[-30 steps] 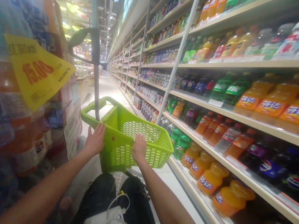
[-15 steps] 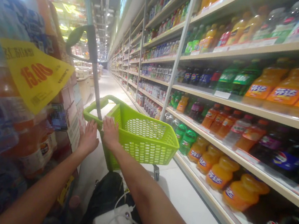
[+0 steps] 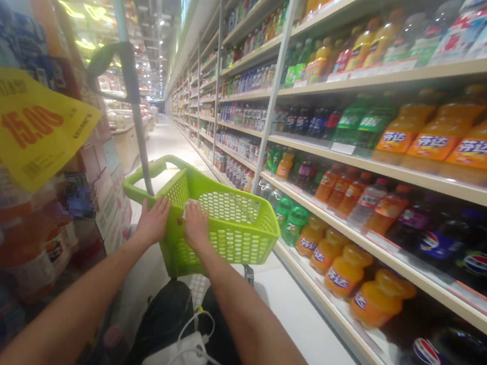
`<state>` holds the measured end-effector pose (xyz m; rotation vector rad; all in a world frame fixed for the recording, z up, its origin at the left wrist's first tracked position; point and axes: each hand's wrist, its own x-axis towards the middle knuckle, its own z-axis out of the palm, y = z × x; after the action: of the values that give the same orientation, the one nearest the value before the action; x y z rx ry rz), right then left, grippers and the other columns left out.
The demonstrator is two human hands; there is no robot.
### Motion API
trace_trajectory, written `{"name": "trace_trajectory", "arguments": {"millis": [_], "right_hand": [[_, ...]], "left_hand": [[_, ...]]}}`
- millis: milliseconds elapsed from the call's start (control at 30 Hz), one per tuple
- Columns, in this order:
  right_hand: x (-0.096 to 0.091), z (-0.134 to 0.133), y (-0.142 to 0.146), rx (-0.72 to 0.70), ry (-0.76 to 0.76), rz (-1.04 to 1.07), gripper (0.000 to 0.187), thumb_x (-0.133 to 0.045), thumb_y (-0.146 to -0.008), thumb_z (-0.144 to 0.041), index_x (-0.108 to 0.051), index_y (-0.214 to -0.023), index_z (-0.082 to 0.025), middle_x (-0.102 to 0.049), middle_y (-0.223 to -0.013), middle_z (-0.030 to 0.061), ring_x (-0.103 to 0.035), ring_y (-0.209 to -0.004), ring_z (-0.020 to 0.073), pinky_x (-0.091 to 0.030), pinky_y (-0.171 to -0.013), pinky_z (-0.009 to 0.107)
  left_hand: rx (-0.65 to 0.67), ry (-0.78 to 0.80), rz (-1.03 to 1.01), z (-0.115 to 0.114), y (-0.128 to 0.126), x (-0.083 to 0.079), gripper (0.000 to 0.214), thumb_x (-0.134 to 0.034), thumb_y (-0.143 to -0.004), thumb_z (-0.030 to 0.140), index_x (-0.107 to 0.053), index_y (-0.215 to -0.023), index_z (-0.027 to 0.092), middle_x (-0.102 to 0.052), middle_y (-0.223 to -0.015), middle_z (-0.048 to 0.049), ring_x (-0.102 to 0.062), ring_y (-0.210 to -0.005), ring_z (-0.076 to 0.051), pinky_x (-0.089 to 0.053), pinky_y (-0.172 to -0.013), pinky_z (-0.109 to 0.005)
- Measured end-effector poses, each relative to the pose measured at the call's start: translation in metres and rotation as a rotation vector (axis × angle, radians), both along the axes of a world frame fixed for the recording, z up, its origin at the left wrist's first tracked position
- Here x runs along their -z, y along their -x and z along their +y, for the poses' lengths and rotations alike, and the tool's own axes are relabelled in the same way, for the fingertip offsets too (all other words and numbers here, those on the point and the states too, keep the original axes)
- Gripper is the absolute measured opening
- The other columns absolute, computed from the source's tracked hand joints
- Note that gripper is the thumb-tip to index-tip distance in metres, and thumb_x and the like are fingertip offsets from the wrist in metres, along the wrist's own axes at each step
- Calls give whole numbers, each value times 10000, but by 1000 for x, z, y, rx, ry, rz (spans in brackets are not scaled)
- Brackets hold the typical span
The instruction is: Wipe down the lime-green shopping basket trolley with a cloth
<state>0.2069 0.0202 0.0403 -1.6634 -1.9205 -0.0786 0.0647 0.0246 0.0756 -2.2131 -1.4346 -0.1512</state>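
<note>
A lime-green plastic shopping basket [image 3: 236, 230] on wheels stands in the aisle just ahead of me, with nothing visible inside it. My left hand [image 3: 153, 222] grips its near rim at the left corner. My right hand [image 3: 195, 226] is closed over the same rim, close beside the left. A grey pull handle [image 3: 131, 89] with a green grip rises from the basket's left side.
Long shelves of orange, green and dark soda bottles [image 3: 396, 138] run along the right. A stack of wrapped drinks with a yellow price tag [image 3: 27, 126] crowds the left. The white aisle floor [image 3: 297, 312] stretches ahead. A black bag with a white charger [image 3: 173, 361] hangs below me.
My right hand slid left along the near rim from the basket's middle to beside my left hand. The basket turned and shifted slightly left, and my view swung with it.
</note>
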Motion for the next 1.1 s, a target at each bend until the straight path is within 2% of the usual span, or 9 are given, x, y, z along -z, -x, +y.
{"name": "trace_trajectory", "arguments": {"millis": [100, 200, 300, 533, 733, 933, 1100], "right_hand": [[5, -3, -14, 87, 40, 16, 537, -292, -836, -87, -316, -1371, -131, -271, -1458, 80, -174, -1354, 240, -125, -1079, 489], [7, -5, -13, 46, 9, 0, 542, -290, -838, -95, -299, -1379, -133, -251, -1466, 69, -160, -1358, 229, -127, -1082, 477], [8, -7, -11, -16, -14, -25, 538, -291, -847, -122, -282, -1384, -126, -234, -1472, 63, -154, -1359, 227, -123, -1083, 483], [19, -8, -37, 56, 41, -20, 523, -286, -865, -138, -281, -1387, -146, -198, -1482, 52, -109, -1370, 230, -96, -1083, 508], [18, -4, -35, 60, 27, 39, 479, -273, -917, -282, -309, -1373, -142, -249, -1466, 68, -143, -1363, 229, -104, -1085, 516], [17, -8, -40, 70, 15, 57, 464, -272, -922, -310, -310, -1368, -185, -268, -1460, 63, -159, -1360, 197, -119, -1076, 537], [21, -10, -51, 72, 1, 32, 457, -257, -924, -271, -312, -1368, -178, -269, -1459, 58, -166, -1359, 197, -119, -1081, 525]], "left_hand": [[-1, -28, -6, -1, -3, 1, 606, -337, -741, 116, -327, -1346, 76, -298, -1442, -132, -211, -1346, -263, -68, -1064, -593], [-13, -34, -16, -2, -12, 4, 608, -343, -737, 127, -333, -1339, 49, -304, -1435, -153, -211, -1343, -285, -89, -1056, -603], [25, 21, 3, -3, -19, 8, 620, -336, -729, 126, -325, -1346, 63, -288, -1446, -130, -199, -1348, -278, -120, -1048, -610], [8, 14, -6, -4, -26, 9, 625, -349, -734, 135, -312, -1355, 72, -276, -1451, -128, -175, -1356, -273, -95, -1053, -613], [4, 92, 20, -7, -42, 8, 654, -392, -711, 146, -309, -1356, 80, -241, -1464, -121, -177, -1356, -270, -102, -1056, -607], [-10, 101, 27, -9, -45, 7, 675, -413, -698, 157, -297, -1358, 74, -225, -1467, -125, -168, -1359, -260, -91, -1052, -615], [-6, 95, 34, -11, -45, 5, 654, -404, -712, 140, -307, -1357, 87, -240, -1462, -128, -187, -1354, -263, -89, -1053, -612]]}}
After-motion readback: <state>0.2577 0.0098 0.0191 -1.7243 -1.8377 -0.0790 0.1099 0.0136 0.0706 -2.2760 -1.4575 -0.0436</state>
